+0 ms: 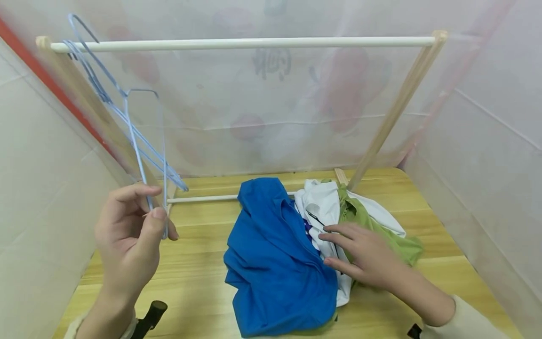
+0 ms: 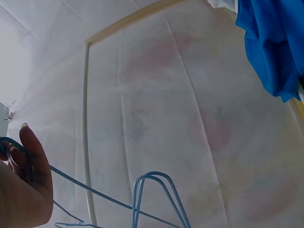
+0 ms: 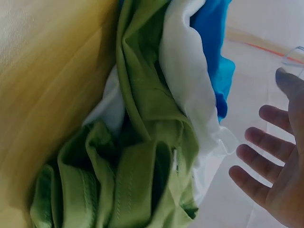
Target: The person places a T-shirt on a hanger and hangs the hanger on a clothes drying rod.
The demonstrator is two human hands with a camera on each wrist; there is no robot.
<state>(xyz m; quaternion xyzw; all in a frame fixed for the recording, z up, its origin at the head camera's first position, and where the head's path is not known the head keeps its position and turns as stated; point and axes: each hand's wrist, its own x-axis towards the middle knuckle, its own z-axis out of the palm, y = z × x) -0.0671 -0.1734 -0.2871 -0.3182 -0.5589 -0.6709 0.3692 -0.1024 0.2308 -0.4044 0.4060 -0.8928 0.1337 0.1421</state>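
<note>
My left hand pinches the lower end of a light blue clothes hanger between thumb and fingers. That hanger's hook rises above the white rod in the head view, at its left end. My right hand is over the heap of clothes, fingers spread and holding nothing. Nearest it lie a white garment and an olive green one. A blue garment spreads over the left of the heap. In the right wrist view, folds of the green garment stand beside the extended fingers.
Other blue hangers hang bunched at the left end of the white rod. Wooden legs hold up the rack, with a lower bar near the wooden table. Pale sheeting encloses the back and sides.
</note>
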